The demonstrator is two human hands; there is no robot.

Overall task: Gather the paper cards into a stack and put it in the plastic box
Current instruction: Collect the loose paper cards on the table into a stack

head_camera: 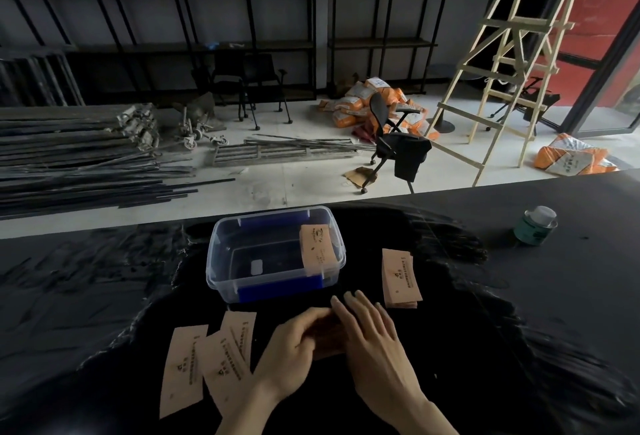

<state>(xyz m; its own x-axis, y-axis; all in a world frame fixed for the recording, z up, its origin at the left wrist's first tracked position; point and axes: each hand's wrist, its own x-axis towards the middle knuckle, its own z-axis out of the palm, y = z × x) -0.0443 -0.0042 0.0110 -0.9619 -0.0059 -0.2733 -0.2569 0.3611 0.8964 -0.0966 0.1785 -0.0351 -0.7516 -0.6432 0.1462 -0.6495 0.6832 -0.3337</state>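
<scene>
A clear plastic box (221, 261) with blue latches stands on the black table, and a bundle of pink paper cards (318, 246) leans inside its right end. Another pile of cards (400, 279) lies on the table just right of the box. Three loose cards (207, 362) overlap at the near left. My left hand (291, 355) and my right hand (374, 341) meet in front of the box, pressed around a small bunch of cards (327, 339) that is mostly hidden between them. The right hand's fingers lie flat on top.
A green-labelled can (535, 227) with a white cap stands on the table at the far right. Beyond the table's far edge are a black chair (394, 144), a wooden ladder (498, 64), orange sacks and stacked metal bars on the floor.
</scene>
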